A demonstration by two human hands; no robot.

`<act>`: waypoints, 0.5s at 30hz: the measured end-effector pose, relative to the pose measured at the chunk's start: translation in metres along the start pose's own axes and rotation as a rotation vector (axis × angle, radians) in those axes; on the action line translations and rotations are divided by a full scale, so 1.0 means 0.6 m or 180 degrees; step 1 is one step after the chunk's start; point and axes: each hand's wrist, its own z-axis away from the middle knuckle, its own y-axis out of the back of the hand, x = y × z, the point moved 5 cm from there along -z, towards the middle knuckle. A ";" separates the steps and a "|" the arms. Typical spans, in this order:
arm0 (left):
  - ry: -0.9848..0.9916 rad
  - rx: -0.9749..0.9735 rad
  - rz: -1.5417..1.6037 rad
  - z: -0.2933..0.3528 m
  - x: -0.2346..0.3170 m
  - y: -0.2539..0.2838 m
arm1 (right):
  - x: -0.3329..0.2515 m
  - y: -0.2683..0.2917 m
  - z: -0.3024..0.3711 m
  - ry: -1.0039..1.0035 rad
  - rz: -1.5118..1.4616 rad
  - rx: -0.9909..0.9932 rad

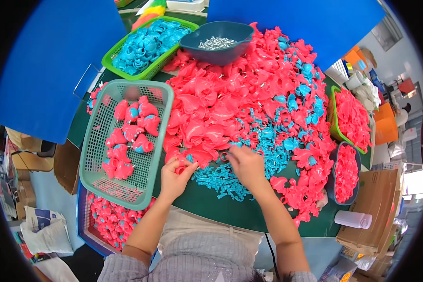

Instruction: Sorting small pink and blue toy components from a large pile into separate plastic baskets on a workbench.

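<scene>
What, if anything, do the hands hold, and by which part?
The left hand seems to pinch a small pink piece, gripped part unclear; whether the right hand holds anything cannot be told.

A small pink piece (180, 170) is pinched between the fingertips of the left hand (175, 179), its shape mostly hidden. A small reddish ring (223, 156) is seen right at the fingertips of the right hand (247, 167); whether it is gripped cannot be told. Glossy, curved pink shells (204, 110) are heaped at all angles just beyond both hands. Small, flat blue pieces (225, 182) are strewn loosely between the hands on the table (197, 199).
</scene>
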 end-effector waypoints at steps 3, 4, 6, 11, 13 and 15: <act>0.1086 -0.0292 0.1069 0.000 0.008 -0.026 | -0.003 -0.045 0.022 0.0207 0.1074 -0.0963; 0.1639 -0.0415 0.1595 0.003 0.005 -0.037 | 0.003 -0.052 0.022 0.0181 0.1065 -0.0932; 0.1975 -0.0505 0.2184 0.005 0.000 -0.052 | 0.012 -0.061 0.023 0.0225 0.0906 -0.0996; 0.3098 -0.0867 0.3834 0.006 0.018 -0.088 | 0.056 0.011 0.011 -0.1167 -0.2144 -0.0397; 0.3285 -0.0960 0.3950 0.002 0.024 -0.109 | 0.089 0.024 0.026 -0.2302 -0.3776 -0.0535; 0.3491 -0.1166 0.4078 -0.003 0.039 -0.142 | 0.111 0.050 0.039 -0.2530 -0.4228 -0.0103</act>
